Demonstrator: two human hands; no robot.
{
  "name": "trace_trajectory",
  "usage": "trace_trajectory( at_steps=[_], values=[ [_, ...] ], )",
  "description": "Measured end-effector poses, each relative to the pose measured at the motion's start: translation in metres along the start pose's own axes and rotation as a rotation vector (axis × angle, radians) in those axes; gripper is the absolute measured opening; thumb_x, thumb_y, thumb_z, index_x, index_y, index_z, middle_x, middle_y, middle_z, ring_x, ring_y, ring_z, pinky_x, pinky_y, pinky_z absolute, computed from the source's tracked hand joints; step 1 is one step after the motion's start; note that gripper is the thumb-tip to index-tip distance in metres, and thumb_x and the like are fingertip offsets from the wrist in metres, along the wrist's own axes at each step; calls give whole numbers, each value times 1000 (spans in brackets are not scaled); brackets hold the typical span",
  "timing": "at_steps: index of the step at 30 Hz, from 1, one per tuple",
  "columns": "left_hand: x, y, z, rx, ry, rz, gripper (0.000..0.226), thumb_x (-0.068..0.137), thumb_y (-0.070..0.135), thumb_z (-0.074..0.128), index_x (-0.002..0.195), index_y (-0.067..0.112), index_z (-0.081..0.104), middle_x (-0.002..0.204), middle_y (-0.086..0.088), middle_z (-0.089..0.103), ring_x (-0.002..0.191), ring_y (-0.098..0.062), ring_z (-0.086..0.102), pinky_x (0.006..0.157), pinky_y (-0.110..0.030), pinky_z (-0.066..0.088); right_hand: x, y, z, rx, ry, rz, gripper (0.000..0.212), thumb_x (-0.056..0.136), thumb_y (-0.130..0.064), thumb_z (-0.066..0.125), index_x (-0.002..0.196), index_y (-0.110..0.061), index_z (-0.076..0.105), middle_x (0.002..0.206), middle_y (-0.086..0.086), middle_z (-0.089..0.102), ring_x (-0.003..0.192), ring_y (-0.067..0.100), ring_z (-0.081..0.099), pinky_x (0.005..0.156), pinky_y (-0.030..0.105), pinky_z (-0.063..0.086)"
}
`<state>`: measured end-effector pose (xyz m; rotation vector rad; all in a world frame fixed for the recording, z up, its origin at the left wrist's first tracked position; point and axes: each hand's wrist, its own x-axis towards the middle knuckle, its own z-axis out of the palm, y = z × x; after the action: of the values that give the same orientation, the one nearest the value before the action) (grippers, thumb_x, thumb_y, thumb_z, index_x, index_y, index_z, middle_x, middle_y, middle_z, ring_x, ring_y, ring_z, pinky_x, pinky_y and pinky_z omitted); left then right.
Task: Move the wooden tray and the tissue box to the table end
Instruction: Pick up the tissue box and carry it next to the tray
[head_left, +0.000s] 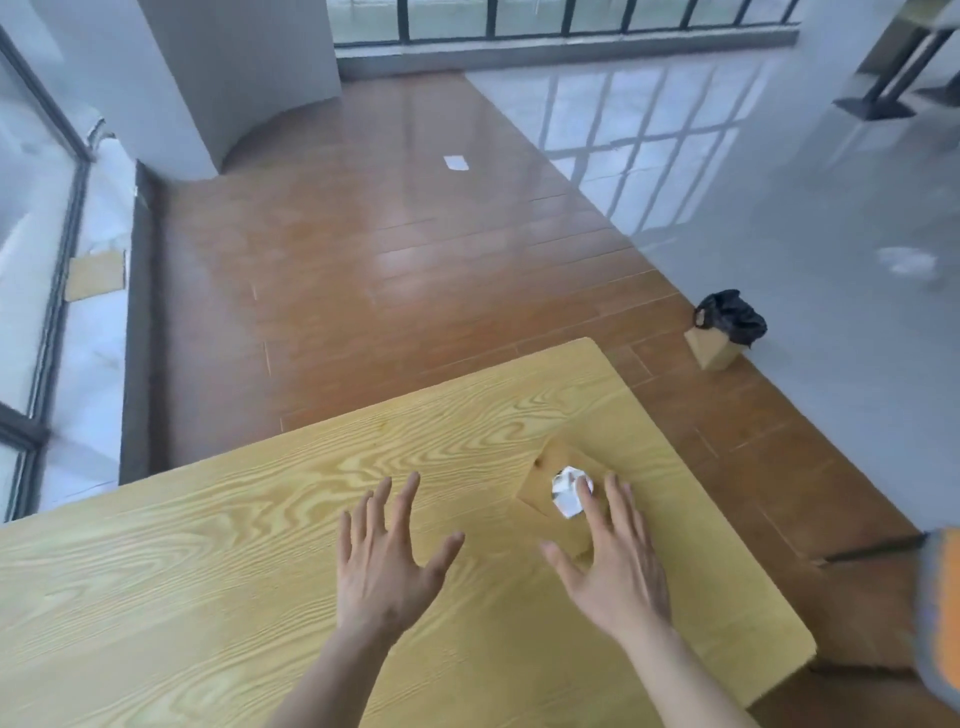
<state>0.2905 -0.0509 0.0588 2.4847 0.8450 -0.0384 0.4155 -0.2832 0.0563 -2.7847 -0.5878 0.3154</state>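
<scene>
A wooden tissue box (558, 462) rests on the light wooden table (218, 561) near its right side, with white tissue (567, 491) poking out of its top. My right hand (610, 561) hovers over the box's near part with fingers spread, fingertips next to the tissue; whether it touches the box I cannot tell. My left hand (387, 553) is held open above the tabletop, left of the box. No wooden tray is in view.
The table's far edge and right corner border a brown plank floor (363, 234). A small bin with a black bag (727, 327) stands on the floor to the right. Windows line the left and far walls. An orange-grey object (940, 613) sits at the right edge.
</scene>
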Motion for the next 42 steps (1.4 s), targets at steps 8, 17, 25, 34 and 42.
trace_trajectory(
  at_steps=[8,17,25,34,42],
  values=[
    [21,81,63,-492,-151,-265,87,83,70,59,154,48,14,157,4,30,142,-21,38,103,-44,44,68,68,-15,314,1,218,93,87,-76,51,163,-36,15,175,0,3,160,22,6,121,53,32],
    [29,131,106,-1129,-318,-777,93,82,58,72,156,38,19,149,-2,47,128,-24,54,113,-47,39,122,69,-3,761,-246,306,79,90,-56,69,158,-34,34,166,-5,35,153,19,32,120,41,33],
    [35,133,112,-1227,-255,-835,93,82,12,81,155,27,24,140,-3,51,115,-22,60,106,-50,48,124,71,9,666,-313,231,39,92,-38,72,130,-29,70,126,-15,72,125,10,63,97,23,48],
    [36,87,80,-1126,-211,-739,46,86,11,74,128,23,59,129,8,62,112,-15,62,102,-45,51,93,45,25,654,-353,280,41,80,-56,79,112,-32,69,100,-10,74,97,5,67,79,28,51],
    [13,18,26,-1126,-82,-764,39,88,13,72,125,22,64,124,4,68,108,-15,65,92,-40,54,68,-37,40,723,-428,215,34,77,-47,78,108,-36,71,96,-9,78,88,6,73,87,36,59]
  ],
)
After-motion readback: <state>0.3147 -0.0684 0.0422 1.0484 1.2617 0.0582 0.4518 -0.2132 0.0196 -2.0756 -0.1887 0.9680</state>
